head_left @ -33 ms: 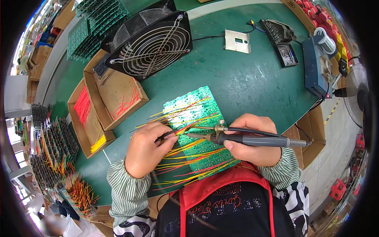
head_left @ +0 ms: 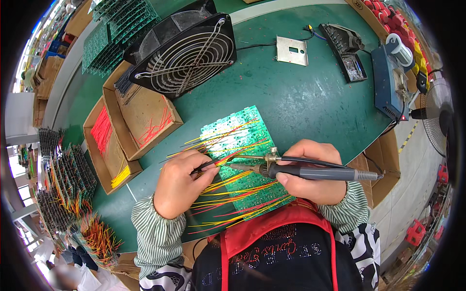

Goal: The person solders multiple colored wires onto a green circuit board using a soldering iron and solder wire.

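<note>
A green circuit board panel (head_left: 251,114) lies on the green table (head_left: 301,97) in front of me, with rows of thin red, yellow and black wires (head_left: 213,201) sticking out past its left side. My left hand (head_left: 178,182) is closed in a pinch on wires at the board's left part; its fingertips partly hide them. In my right hand (head_left: 315,188) is a grey and black soldering iron (head_left: 323,173), gripped by its handle. A thin metal solder feed tube (head_left: 250,156) runs along the iron. Both tips point left, close to my left fingertips; exact contact is too small to tell.
Left of the board stand cardboard trays (head_left: 137,154) with loose wires. A black fan (head_left: 187,58) stands behind them, near stacked boards (head_left: 121,29). Wired boards (head_left: 68,177) crowd the left edge. A blue soldering station (head_left: 388,82) with a solder spool (head_left: 400,52) is at right.
</note>
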`<state>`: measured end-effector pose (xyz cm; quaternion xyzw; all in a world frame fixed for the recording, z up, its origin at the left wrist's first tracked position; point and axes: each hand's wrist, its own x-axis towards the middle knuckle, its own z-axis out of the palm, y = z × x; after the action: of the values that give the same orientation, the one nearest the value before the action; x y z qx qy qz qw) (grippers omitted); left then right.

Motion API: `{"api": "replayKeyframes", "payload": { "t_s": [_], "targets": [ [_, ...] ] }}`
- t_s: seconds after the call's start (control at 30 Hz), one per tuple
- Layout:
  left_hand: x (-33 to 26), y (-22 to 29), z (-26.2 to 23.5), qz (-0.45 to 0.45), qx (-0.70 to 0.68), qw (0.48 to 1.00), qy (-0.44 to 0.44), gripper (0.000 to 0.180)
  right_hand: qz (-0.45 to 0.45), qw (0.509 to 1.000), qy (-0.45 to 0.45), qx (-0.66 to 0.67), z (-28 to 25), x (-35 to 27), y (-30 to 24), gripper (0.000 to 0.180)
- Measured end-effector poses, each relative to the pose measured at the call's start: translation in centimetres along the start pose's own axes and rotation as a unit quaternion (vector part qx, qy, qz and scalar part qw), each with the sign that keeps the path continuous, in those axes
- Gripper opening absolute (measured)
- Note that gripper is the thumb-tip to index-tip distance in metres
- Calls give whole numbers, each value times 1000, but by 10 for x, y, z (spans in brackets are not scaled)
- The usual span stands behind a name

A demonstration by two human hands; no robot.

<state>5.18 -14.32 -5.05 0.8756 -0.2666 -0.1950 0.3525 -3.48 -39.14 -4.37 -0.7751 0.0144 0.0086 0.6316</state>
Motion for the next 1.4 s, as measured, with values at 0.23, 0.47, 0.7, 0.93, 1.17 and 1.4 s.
{"api": "replayKeyframes", "payload": {
  "t_s": [0.23,0.47,0.7,0.93,1.17,1.4],
  "targets": [
    [-1,11,-7,-44,-7,999,4,11,-21,1000,6,-17,-10,-3,-4,18],
    [-13,18,-21,-43,134,950,278,7,-14,999,9,-35,-15,-10,-2,17],
    [1,27,9,21,61,996,66,12,13,1000,9,-25,-22,-14,-5,19],
    [8,22,13,15,42,999,27,13,11,999,29,-15,-20,-11,0,19],
    [10,21,15,15,41,999,31,13,-7,999,15,-29,-19,-6,3,18],
    [10,21,15,9,40,999,31,13,-3,999,27,-20,-23,-10,-1,19]
  ]
}}
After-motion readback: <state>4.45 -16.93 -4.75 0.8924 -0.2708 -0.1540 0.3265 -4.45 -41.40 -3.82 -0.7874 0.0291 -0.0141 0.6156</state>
